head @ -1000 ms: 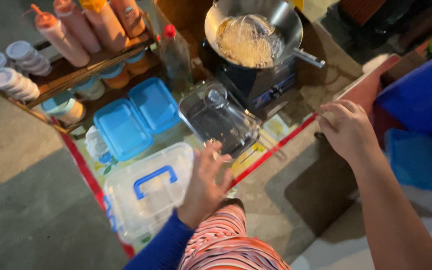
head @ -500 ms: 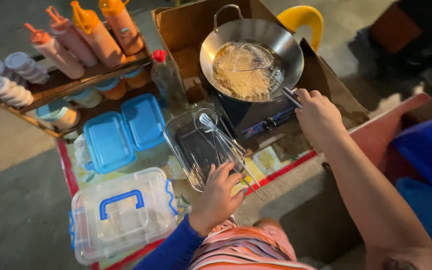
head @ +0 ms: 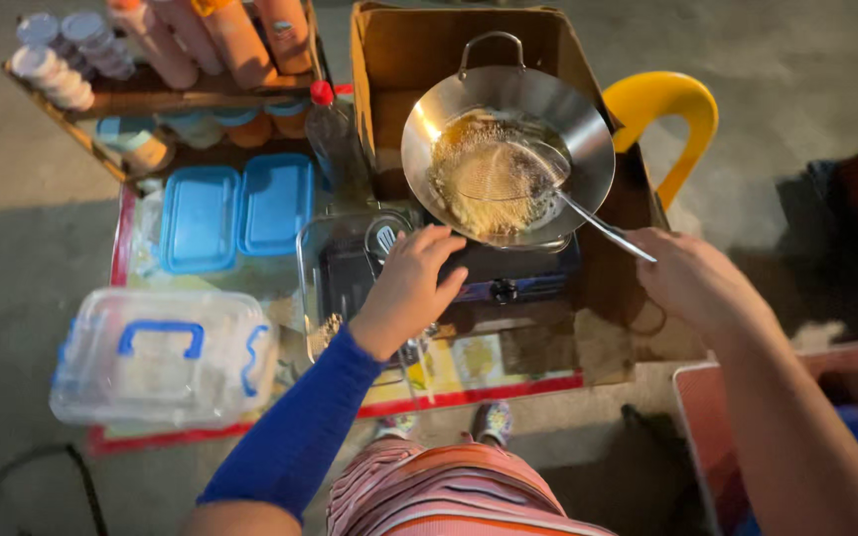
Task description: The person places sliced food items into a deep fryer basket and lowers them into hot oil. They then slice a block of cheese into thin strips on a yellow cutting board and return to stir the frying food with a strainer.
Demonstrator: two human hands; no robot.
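A steel wok [head: 588,129] of bubbling oil and pale frying food sits on a dark tabletop stove [head: 523,283]. My right hand [head: 692,278] is closed on the long metal handle of a wire skimmer [head: 494,174], whose basket rests in the oil. My left hand [head: 411,283], in a blue sleeve, hovers with fingers spread over a clear glass tray [head: 315,268] left of the stove. Metal tongs [head: 384,238] lie in that tray, just beyond my fingertips. I cannot tell whether my palm touches them.
A cardboard box [head: 429,45] shields the wok, with a yellow chair [head: 662,109] behind it. Two blue-lidded containers [head: 235,208], an oil bottle [head: 335,144], orange sauce bottles [head: 240,40] and a clear storage box with a blue handle [head: 161,352] stand to the left.
My right hand has gone from the table edge to the skimmer handle and now grips it. My left hand moved forward from the tray's near rim to over the tray. The view shifted left.
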